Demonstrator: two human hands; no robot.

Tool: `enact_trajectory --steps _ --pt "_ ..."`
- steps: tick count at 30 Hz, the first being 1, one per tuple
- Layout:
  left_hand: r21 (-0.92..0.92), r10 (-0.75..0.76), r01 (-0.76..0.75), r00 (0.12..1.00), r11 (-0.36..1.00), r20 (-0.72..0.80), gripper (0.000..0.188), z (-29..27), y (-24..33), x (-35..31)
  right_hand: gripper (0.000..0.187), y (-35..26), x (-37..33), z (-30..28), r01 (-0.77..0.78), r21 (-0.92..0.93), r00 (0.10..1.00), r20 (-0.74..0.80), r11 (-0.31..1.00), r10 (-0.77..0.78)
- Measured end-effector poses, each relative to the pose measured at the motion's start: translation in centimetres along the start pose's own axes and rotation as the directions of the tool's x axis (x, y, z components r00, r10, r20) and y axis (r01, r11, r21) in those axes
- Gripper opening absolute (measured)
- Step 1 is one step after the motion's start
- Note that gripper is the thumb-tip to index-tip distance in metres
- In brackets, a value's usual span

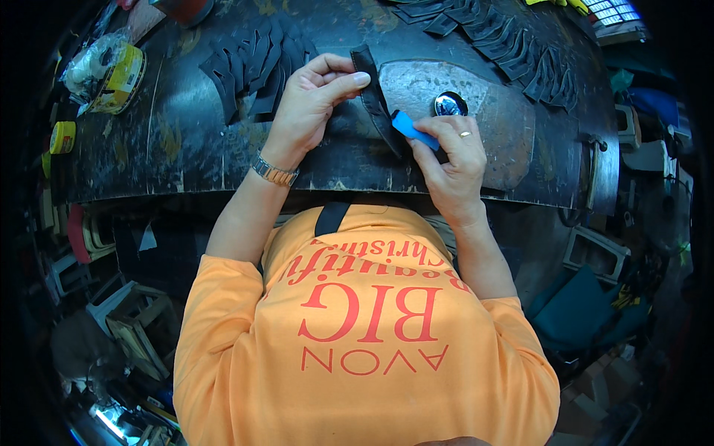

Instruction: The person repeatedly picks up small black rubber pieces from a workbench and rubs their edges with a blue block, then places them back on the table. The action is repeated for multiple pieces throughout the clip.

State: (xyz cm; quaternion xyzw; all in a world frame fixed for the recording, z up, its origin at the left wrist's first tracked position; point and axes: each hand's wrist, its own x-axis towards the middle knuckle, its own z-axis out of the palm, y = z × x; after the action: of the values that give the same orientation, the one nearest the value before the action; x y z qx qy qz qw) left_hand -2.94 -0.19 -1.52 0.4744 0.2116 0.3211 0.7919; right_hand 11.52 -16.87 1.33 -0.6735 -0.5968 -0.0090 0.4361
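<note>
Between the thumb and fingers of my left hand (316, 97) is the upper end of a black leather-like strip (376, 104), which slants down over the table. My right hand (455, 160) pinches a small blue block (413, 129), perhaps a sponge or foam piece. The block's dark tip is at the strip's right edge, near its lower part. Just above my right fingers sits a small round dish (450, 104) with something dark and shiny in it. It rests on a flat worn slab (502, 134) lying on the tabletop.
Dark flat cut pieces (256, 67) lie in a pile left of my left hand. A long row of similar black pieces (513, 48) runs along the far right. A yellow container (123, 78) with clear plastic and a small yellow tub (63, 137) stand at the left.
</note>
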Motion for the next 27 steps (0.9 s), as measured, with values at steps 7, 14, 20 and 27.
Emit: enact_trajectory --steps 7,14,20,27 --pt "-0.229 0.129 -0.153 0.985 0.961 -0.117 0.014 0.7 0.7 -0.6 0.020 -0.3 0.2 -1.4 -0.349 0.833 0.857 0.099 0.429 0.506" --pt "-0.348 0.241 -0.257 0.966 0.902 -0.087 0.014 1.6 0.6 -1.8 0.020 0.1 0.6 -1.9 -0.407 0.881 0.653 0.465 -0.241 0.598" --pt "-0.226 0.364 -0.347 0.931 0.910 0.036 0.016 2.0 0.1 -2.5 0.018 0.6 0.5 -1.2 -0.366 0.895 0.705 0.445 -0.253 0.553" --pt "0.559 0.142 -0.360 0.908 0.747 0.395 0.024 -0.9 4.0 -1.0 0.019 2.3 1.8 -2.9 -0.424 0.905 0.809 0.392 -0.026 0.439"
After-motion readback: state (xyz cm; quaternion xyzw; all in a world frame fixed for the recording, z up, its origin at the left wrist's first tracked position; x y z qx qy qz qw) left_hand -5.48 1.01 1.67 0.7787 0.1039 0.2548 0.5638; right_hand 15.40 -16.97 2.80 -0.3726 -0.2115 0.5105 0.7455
